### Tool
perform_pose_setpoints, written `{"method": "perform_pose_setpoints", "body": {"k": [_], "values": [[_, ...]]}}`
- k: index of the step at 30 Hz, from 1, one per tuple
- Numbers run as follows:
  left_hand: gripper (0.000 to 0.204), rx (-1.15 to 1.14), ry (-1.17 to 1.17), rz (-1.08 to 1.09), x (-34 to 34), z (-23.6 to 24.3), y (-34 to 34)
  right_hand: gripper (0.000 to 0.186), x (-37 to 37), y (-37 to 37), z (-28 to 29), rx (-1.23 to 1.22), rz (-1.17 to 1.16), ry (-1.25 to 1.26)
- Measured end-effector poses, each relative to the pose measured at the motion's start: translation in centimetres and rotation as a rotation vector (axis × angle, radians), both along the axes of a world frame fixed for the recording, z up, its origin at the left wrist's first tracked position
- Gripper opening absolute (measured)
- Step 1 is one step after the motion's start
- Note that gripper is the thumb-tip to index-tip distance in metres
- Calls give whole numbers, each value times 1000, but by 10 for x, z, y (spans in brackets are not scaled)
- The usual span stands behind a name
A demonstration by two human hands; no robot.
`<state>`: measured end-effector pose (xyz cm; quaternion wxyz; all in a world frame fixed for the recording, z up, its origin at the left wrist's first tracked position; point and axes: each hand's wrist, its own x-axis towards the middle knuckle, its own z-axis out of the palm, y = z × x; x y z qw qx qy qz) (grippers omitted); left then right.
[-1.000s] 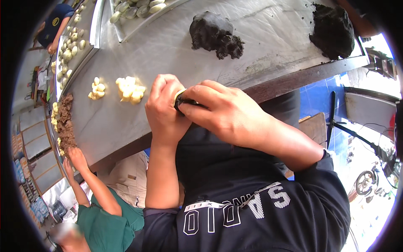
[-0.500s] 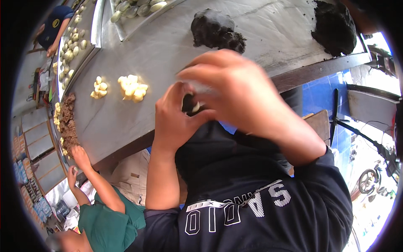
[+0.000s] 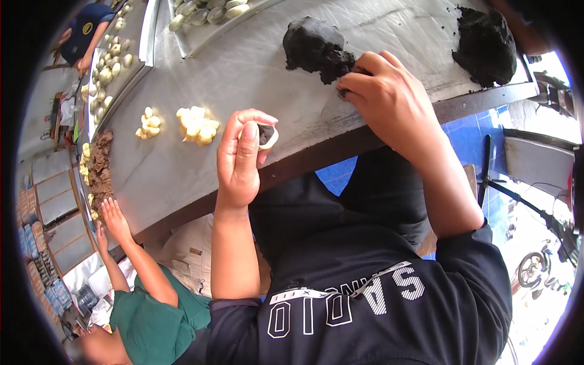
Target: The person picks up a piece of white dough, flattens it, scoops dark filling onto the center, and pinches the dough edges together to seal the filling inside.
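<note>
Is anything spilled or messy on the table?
A little: tiny dark crumbs lie loose on the table, beside the dark lump at far right, like bits broken off. Nothing else stands out.

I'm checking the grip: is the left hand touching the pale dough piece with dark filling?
Touching. The head view shows the left hand curled around the pale dough piece, with dark filling visible inside.

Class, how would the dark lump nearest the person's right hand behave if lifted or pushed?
The dark lump might crumble when lifted, given its ragged end. Pushed, it would probably drag rather than roll, its shape being irregular.
</note>
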<state>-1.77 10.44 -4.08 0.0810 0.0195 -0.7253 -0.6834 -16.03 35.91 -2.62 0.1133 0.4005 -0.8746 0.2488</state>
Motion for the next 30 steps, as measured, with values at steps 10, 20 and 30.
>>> {"method": "perform_pose_setpoints", "body": {"k": [10, 20, 30], "values": [[25, 38, 15, -4, -3, -4, 2, 21, -19, 6, -12, -11, -37, 35], [49, -495, 189, 69, -11, 3, 12, 23, 7, 4, 10, -264, 60, -279], [61, -613, 29, 55, -12, 10, 18, 21, 15, -9, 19, -230, 146, -322]]}}
